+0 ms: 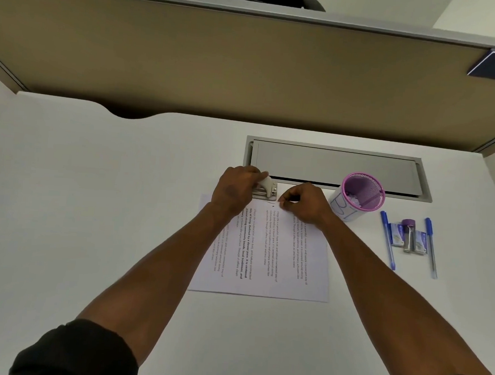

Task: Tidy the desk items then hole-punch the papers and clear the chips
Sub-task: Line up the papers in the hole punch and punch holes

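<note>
At the far edge of the papers [265, 247] sits the hole punch [265, 190], left hand [234, 190] clamped on its lever; right hand [303, 204] pinches the thin, floppy sheets flat. Punch looks rigid, heavy; press squarely.

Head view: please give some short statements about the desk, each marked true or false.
1. The left hand rests on the hole punch. True.
2. The hole punch sits at the near edge of the papers. False: it is at their far edge.
3. The purple mesh cup stands right of the papers. True.
4. The two blue pens stand inside the cup. False: they lie on the desk, either side of a stapler.
5. The right hand is on the papers. True.
</note>
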